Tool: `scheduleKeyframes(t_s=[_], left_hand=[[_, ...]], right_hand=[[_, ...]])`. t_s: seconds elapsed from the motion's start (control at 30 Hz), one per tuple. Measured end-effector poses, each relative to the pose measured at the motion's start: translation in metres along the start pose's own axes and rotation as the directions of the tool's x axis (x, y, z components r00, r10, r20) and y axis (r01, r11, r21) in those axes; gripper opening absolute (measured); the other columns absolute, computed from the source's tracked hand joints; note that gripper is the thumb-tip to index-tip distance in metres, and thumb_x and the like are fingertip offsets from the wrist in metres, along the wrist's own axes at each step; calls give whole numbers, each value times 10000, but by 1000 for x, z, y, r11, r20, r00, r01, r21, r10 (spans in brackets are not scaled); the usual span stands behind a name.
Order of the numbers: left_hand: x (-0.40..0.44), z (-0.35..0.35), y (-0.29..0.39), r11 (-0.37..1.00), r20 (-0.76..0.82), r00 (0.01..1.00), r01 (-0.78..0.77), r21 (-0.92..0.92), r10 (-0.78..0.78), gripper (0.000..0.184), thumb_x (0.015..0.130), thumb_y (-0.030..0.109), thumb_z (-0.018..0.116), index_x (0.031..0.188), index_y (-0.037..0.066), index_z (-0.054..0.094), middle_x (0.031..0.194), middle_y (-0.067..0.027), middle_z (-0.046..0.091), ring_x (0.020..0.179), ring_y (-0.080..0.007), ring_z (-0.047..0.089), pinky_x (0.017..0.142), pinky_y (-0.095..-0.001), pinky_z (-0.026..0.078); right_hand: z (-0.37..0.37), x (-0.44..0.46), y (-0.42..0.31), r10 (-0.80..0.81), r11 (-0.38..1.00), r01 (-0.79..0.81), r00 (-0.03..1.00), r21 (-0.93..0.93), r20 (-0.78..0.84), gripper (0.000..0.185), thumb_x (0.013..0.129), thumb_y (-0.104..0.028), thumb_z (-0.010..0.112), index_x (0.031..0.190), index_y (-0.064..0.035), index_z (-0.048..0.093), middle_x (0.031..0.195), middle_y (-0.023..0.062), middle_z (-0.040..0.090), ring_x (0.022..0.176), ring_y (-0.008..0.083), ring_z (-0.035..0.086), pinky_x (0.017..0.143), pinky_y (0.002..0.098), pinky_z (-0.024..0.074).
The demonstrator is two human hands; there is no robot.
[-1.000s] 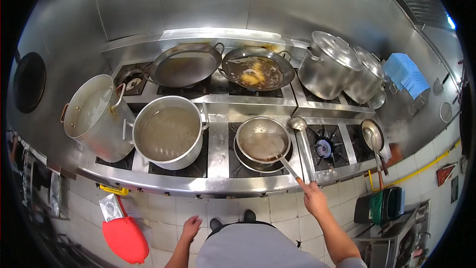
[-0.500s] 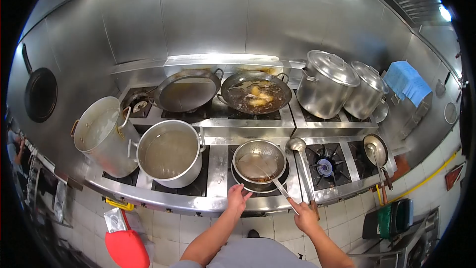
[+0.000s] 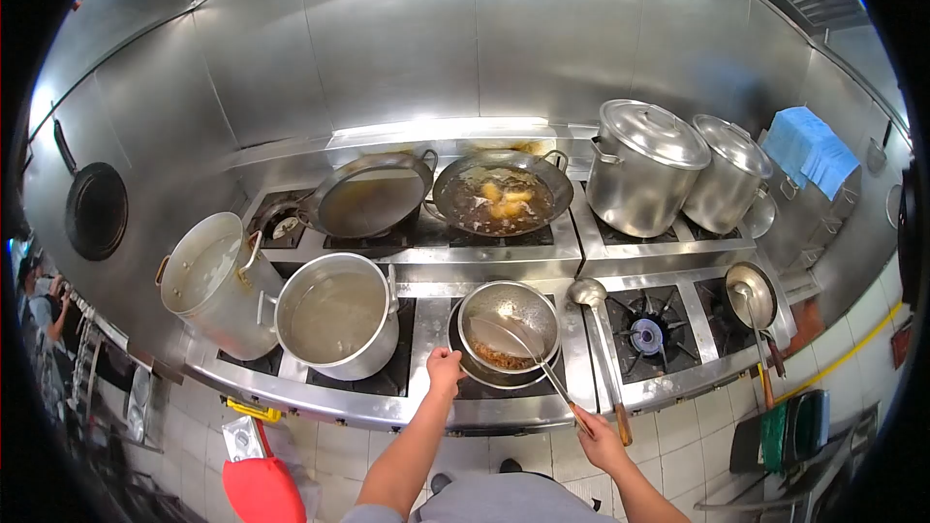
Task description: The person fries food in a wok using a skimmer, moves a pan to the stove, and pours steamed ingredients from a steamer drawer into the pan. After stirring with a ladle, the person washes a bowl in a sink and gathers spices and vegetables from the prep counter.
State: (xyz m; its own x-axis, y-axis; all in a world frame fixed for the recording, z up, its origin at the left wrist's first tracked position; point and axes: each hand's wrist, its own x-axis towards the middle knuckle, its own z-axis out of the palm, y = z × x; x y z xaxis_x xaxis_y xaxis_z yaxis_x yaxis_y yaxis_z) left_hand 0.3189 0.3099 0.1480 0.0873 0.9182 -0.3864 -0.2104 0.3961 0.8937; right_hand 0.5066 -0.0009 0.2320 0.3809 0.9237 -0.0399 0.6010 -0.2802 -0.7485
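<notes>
My right hand is wrapped round the wooden handle of a skimmer. The skimmer's wide round head rests inside a perforated metal strainer bowl, over brown fried bits. Under that bowl a wider pan sits on the front burner. At the pan's lower left edge my left hand is closed; what its fingers grip is hidden. Right of the bowl, a ladle with a wooden-ended handle lies across the stove top, its handle end close to my right hand.
Behind, one wok holds dark liquid, and another wok has golden pieces in oil. Two large pots stand left, lidded pots back right. A lit burner and a small pan lie rightward.
My left hand has closed and shifted slightly left and up at the pan's edge. The skimmer's head has moved within the strainer bowl, uncovering more brown bits. The view has shifted slightly.
</notes>
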Motion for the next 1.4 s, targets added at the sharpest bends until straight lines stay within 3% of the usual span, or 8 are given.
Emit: scheduleKeyframes(t_s=[0.5, 0.53, 0.87, 0.97, 1.03, 1.07, 1.17, 1.4], left_hand=[[-23, -8, -8, 989, 49, 989, 139, -55, -137, 190, 862, 109, 625, 814, 110, 441, 723, -3, 455, 637, -126, 500, 559, -341, 570], [-23, -9, -7, 987, 57, 986, 157, -43, -155, 195, 873, 137, 631, 827, 112, 443, 729, 0, 456, 657, -125, 502, 572, -347, 576], [-35, -14, -7, 972, 136, 973, 204, -114, -188, 258, 874, 125, 630, 1031, 96, 427, 933, -35, 523, 796, -153, 577, 636, -378, 570], [-45, -13, 1, 955, 163, 956, 266, -135, -243, 234, 866, 98, 622, 990, 110, 425, 925, -32, 505, 787, -159, 560, 618, -398, 579], [-41, -12, -9, 947, 143, 957, 275, -166, -253, 215, 857, 76, 620, 943, 108, 426, 886, -40, 519, 743, -161, 561, 626, -406, 581], [-35, -11, -17, 939, 167, 955, 276, -205, -244, 209, 852, 66, 619, 913, 109, 424, 847, -40, 517, 717, -163, 563, 629, -410, 582], [-35, -6, -19, 934, 156, 960, 266, -238, -234, 195, 833, 16, 592, 838, 108, 421, 748, -32, 499, 659, -168, 568, 632, -426, 586], [-38, 0, -29, 958, 77, 976, 215, -192, -203, 179, 810, -11, 551, 795, 101, 411, 762, -29, 465, 627, -161, 527, 587, -400, 590]], right_hand=[[-103, 130, -60, 44, 951, 23, 977, 307, -207, 462, 861, -59, 538, 1315, -12, 469, 1240, 180, 569, 1031, 208, 603, 927, 298, 430], [-108, 166, -38, -145, 988, 156, 936, 7, -322, 463, 869, -72, 507, 1329, -22, 467, 802, 25, 625, 634, 107, 530, 589, 243, 440], [-156, 378, -127, -174, 870, -82, 871, -485, -460, 362, 833, -114, 503, 1160, 27, 568, 984, 225, 646, 820, 255, 660, 762, 354, 500], [-150, 405, -140, -104, 803, -177, 899, -569, -426, 285, 833, -90, 491, 1062, 37, 601, 980, 236, 644, 771, 277, 674, 710, 353, 519], [-157, 425, -138, 201, 534, 74, 956, -842, 212, 172, 833, -87, 510, 905, 11, 633, 869, 200, 670, 668, 350, 644, 598, 414, 509], [-150, 431, -127, 390, 891, -363, 919, -272, 51, 123, 846, -93, 551, 797, -7, 624, 649, 103, 620, 409, 210, 501, 372, 346, 389], [-148, 397, -143, 421, 901, -431, 893, 38, 161, 117, 862, -105, 567, 785, -30, 615, 590, 30, 545, 390, 107, 396, 335, 275, 287], [-160, 357, -149, 373, 854, -459, 868, 246, 327, 178, 891, -92, 531, 1045, -36, 599, 685, 11, 563, 427, 35, 366, 339, 189, 274]])
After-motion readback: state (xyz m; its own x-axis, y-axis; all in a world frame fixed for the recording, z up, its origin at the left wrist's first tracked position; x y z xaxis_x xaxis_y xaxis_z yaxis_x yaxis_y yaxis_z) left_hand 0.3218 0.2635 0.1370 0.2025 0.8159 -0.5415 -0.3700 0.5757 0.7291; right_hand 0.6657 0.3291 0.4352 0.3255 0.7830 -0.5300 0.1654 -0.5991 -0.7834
